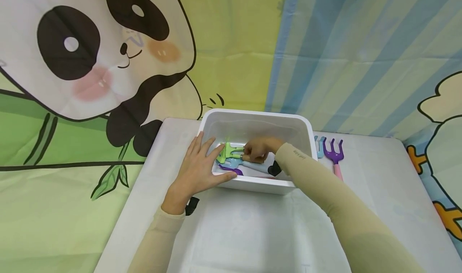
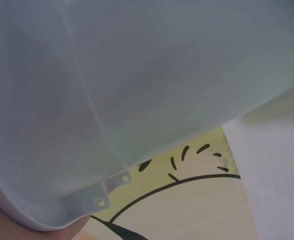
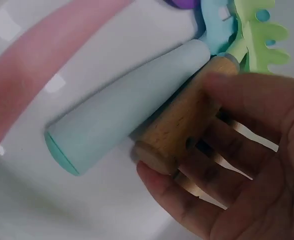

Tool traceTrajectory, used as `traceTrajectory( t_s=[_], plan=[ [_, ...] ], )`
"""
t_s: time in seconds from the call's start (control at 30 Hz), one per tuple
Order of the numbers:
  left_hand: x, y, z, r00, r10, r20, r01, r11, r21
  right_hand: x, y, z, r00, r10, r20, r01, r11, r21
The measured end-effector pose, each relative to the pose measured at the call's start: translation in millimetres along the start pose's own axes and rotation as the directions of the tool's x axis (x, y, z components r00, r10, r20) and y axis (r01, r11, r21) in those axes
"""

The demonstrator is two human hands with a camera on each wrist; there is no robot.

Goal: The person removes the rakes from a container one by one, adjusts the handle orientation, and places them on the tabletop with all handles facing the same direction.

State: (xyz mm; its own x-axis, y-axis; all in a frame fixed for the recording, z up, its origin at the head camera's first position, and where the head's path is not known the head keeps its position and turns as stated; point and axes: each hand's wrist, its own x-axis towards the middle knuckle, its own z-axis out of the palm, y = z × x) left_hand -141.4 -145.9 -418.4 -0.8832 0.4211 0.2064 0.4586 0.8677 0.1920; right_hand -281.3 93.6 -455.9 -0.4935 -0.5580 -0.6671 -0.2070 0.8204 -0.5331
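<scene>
Inside the white plastic bin [image 1: 256, 184], my right hand [image 1: 260, 149] holds the wooden handle [image 3: 187, 115] of a small green garden rake [image 3: 259, 37], thumb on top and fingers curled beneath. A second wooden-handled green tool [image 1: 236, 149] lies close beside it. A light blue tool [image 1: 252, 166] lies alongside, its pale handle [image 3: 127, 110] next to my fingers. Purple tool head [image 1: 231, 169] and a pink handle [image 3: 42, 65] show near the front wall. My left hand [image 1: 200, 164] rests with spread fingers over the bin's left end, its thumb on the front rim.
Right of the bin, a purple garden fork [image 1: 333, 154] with a pink handle lies on the white table [image 1: 252, 233], beside a light blue tool head [image 1: 319, 146] partly hidden by the bin. A printed panda curtain [image 1: 231, 64] hangs behind the table.
</scene>
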Motion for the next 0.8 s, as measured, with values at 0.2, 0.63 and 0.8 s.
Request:
traceTrajectory(
  t_s=[0.2, 0.63, 0.8],
  plan=[
    [0.3, -0.3, -0.5, 1.000, -0.001, 0.001, 0.001, 1.000, -0.004, -0.5, -3.7, 1.4, 0.999, 0.022, 0.045, -0.024, 0.999, 0.034],
    [0.2, -1.0, -0.6, 1.000, 0.007, -0.017, -0.007, 1.000, -0.004, -6.4, -7.0, -4.6, 0.986, 0.072, 0.151, -0.074, 0.997, 0.007],
    [0.3, -0.7, 0.0, 1.000, 0.008, -0.012, -0.009, 1.000, -0.004, -7.0, -8.3, -4.6, 0.978, 0.075, 0.195, -0.079, 0.997, 0.012]
  ],
)
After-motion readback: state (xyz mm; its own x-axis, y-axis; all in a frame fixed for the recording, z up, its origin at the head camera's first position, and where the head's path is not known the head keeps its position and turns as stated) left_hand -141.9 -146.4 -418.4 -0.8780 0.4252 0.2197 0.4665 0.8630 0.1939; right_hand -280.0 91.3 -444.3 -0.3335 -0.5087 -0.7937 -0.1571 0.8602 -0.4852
